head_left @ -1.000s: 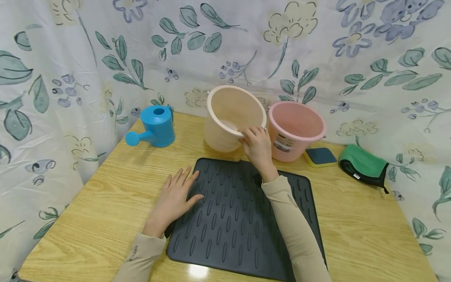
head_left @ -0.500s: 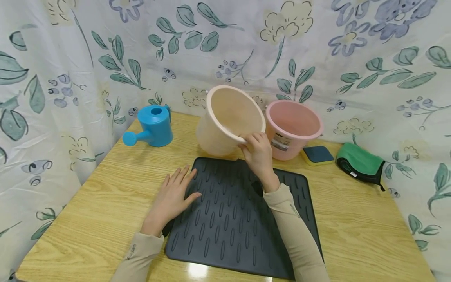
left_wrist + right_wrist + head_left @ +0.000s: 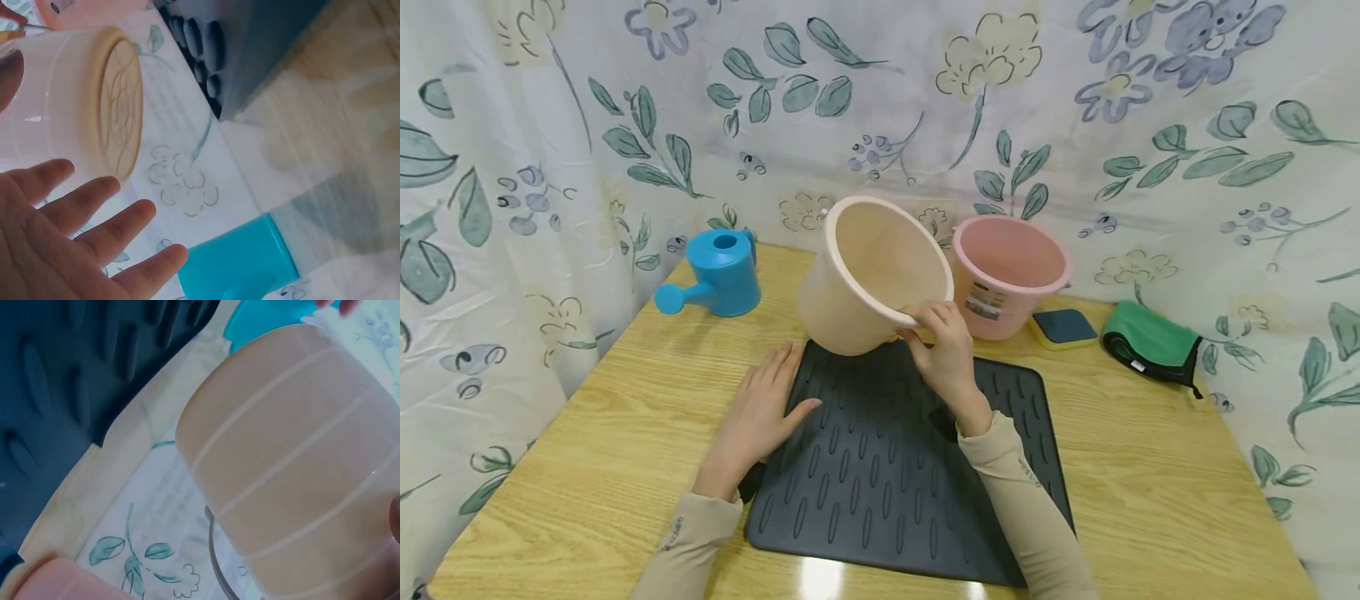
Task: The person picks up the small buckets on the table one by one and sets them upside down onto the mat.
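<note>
My right hand (image 3: 945, 357) pinches the near rim of the cream bucket (image 3: 850, 292), which is tilted with its mouth up and to the right. In the left wrist view the moulded base of the bucket (image 3: 122, 106) shows raised. Over the left edge of the black ribbed mat (image 3: 880, 467) lies my left hand (image 3: 758, 417), fingers extended, below and left of the bucket. Its spread fingers (image 3: 112, 225) hold nothing. The right wrist view shows the bucket's ringed side (image 3: 281, 450) and a metal handle (image 3: 215, 556).
Behind on the left stands a blue watering can (image 3: 722, 271). A pink bucket (image 3: 1000, 283) is at the back, right of the cream one, then a sponge (image 3: 1064, 327) and a green cloth (image 3: 1152, 337). A floral curtain (image 3: 880, 100) hangs behind the table (image 3: 1150, 475).
The cream bucket has come left and toward me, its base lifting and swinging over the mat's back-left edge. My right hand has moved with it, while the left stays about where it was.
</note>
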`<state>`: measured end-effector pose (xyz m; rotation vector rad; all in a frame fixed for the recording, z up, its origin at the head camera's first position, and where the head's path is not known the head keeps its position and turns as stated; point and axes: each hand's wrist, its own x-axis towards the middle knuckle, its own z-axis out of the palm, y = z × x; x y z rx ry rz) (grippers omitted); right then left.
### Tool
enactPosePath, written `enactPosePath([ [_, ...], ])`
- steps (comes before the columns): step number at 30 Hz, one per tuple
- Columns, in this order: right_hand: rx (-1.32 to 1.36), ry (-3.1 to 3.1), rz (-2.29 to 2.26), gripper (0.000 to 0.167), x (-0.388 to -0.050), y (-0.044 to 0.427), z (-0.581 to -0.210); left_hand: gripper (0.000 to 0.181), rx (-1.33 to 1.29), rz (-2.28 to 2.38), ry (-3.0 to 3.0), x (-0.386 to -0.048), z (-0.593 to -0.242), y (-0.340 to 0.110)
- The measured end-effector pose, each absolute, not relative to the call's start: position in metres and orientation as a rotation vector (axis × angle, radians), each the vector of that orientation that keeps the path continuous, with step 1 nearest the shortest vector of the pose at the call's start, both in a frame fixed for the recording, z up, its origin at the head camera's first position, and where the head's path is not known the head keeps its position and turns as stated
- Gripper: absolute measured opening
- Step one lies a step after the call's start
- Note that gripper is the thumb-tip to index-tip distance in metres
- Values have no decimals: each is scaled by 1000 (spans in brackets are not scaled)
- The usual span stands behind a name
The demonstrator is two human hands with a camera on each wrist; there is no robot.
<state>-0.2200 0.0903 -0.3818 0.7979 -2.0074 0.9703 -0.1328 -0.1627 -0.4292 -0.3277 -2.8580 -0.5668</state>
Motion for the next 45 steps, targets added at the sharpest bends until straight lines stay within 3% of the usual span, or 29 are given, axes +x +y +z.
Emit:
enactPosePath([
  [28,756,-1866,1346,29,-170,105,-402,92,-260,-940,-2857,-127,-412,-162],
  [36,681,-1823,1476,13,-161,107,-405,96,-303,-991,-2829,-123,-406,-154],
  [45,566,-1728,1779,16,-151,105,-409,94,-387,-1070,-2601,-117,-402,-142],
])
